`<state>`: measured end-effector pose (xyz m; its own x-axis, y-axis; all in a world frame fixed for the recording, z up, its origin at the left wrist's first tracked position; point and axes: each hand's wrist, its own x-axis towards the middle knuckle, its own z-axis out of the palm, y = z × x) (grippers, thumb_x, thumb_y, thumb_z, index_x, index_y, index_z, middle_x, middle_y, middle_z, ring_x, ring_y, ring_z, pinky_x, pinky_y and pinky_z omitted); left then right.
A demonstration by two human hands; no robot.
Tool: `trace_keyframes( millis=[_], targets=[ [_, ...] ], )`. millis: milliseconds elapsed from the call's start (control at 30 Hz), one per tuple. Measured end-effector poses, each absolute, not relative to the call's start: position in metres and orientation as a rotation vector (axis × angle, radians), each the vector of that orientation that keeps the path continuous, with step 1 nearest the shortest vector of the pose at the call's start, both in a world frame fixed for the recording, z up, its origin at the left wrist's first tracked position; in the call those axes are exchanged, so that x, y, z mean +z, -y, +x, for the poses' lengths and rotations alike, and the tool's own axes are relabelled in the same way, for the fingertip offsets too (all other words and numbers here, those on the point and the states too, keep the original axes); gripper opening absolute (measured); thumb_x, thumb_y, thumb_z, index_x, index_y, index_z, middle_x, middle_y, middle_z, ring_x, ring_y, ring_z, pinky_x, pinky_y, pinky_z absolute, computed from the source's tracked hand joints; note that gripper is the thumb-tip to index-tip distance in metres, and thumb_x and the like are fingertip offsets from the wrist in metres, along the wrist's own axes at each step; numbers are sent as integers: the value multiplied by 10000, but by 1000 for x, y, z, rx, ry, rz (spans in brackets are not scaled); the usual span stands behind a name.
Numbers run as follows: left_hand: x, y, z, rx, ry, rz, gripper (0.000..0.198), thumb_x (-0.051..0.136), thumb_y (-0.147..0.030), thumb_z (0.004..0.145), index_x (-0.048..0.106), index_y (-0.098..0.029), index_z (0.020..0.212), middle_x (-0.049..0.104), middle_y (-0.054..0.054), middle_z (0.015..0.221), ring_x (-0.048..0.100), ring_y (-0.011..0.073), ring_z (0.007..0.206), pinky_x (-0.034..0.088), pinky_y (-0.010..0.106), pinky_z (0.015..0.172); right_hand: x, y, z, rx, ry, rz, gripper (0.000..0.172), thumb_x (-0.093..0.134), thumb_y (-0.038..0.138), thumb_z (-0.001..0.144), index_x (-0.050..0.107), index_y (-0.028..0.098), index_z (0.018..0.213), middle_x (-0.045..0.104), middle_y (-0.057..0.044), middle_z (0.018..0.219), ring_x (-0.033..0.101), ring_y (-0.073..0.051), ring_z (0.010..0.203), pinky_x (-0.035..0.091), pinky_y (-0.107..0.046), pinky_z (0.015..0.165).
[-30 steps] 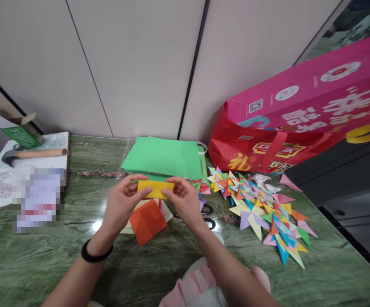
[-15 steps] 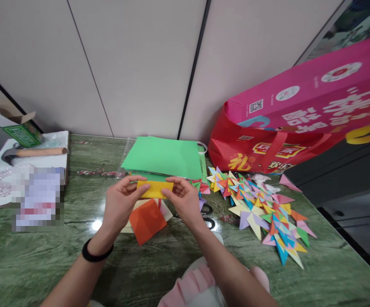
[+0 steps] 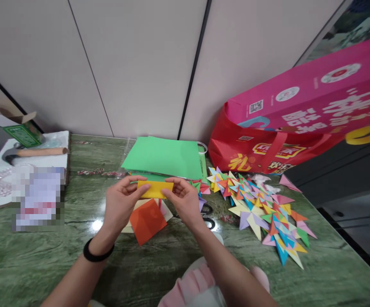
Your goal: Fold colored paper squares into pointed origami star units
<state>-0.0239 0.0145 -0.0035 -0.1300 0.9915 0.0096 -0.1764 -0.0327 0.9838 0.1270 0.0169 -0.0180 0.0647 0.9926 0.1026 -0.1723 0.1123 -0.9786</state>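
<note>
Between my two hands is a yellow piece of paper (image 3: 155,189), folded into a narrow rectangle. My left hand (image 3: 122,200) pinches its left end, thumb on the near face and fingers behind. The right end is pinched the same way by my right hand (image 3: 183,200). Below the yellow paper, an orange paper square (image 3: 148,222) lies on the table over some cream and pink sheets. Just behind my hands rests a stack of green paper (image 3: 165,157). Black scissor-like handles (image 3: 209,222) show beside my right wrist, the rest hidden.
A heap of colourful folded paper stars (image 3: 268,209) covers the table's right side. Behind it stand a red bag (image 3: 245,149) and a pink bag (image 3: 303,94). On the left, a hammer (image 3: 37,152) and a green box (image 3: 23,133) lie on a white board, with a blurred packet (image 3: 39,198) nearby.
</note>
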Motion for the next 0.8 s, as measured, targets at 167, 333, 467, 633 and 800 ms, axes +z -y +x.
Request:
trace_keyframes(
  millis=[167, 333, 467, 633, 800],
  targets=[
    [-3, -14, -24, 1401, -1162, 1031, 285, 774, -278, 596, 647, -172, 828, 721, 22, 639, 685, 188, 593, 561, 269, 568, -18, -17, 127, 1189, 1088, -1022, 284, 726, 308, 600, 624, 193, 839, 614, -4, 718, 564, -137, 647, 476, -273, 616],
    [-1, -14, -23, 1409, -1164, 1038, 258, 769, -253, 604, 658, -177, 825, 719, 16, 627, 682, 181, 584, 559, 259, 567, -18, -17, 127, 1189, 1092, -1024, 273, 721, 298, 600, 624, 198, 836, 597, 7, 692, 547, -130, 622, 462, -267, 595],
    [-2, -14, -23, 1416, -1162, 1036, 224, 766, -245, 610, 661, -183, 797, 719, 11, 626, 679, 170, 584, 554, 240, 560, -17, -17, 127, 1201, 1079, -1021, 271, 720, 290, 598, 619, 197, 832, 595, 7, 689, 552, -131, 627, 463, -266, 594],
    [-4, -14, -24, 1420, -1167, 1036, 241, 774, -239, 597, 660, -184, 802, 722, 11, 638, 681, 174, 595, 550, 238, 561, -17, -17, 127, 1210, 1083, -1025, 269, 720, 295, 602, 628, 198, 835, 620, -1, 713, 574, -140, 644, 478, -279, 617],
    [-6, -15, -24, 1430, -1160, 1036, 244, 770, -242, 606, 657, -178, 813, 721, 11, 636, 685, 166, 614, 550, 217, 567, -19, -17, 127, 1232, 1074, -1013, 265, 715, 281, 605, 631, 190, 838, 630, -1, 720, 583, -139, 651, 480, -276, 630]
  ],
)
